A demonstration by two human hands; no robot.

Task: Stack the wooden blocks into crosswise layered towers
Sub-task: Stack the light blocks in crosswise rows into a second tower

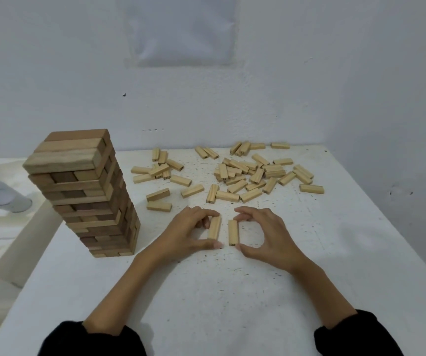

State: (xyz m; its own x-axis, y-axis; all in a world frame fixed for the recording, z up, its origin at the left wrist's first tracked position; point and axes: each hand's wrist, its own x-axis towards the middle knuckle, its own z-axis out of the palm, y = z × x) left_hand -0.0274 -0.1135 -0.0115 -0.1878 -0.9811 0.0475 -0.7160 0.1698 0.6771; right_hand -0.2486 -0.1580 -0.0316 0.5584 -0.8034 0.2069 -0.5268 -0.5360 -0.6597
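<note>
Two pale wooden blocks lie side by side on the white table, a small gap between them. My left hand pinches the left block end to end between fingers and thumb. My right hand pinches the right block the same way. A tall crosswise tower of larger, darker blocks stands at the left. Behind my hands, several small loose blocks lie scattered across the far half of the table.
The table meets a white wall at the back. Its left edge drops off beside the tower, where a pale plastic object lies lower down. Two single blocks lie between the tower and my left hand.
</note>
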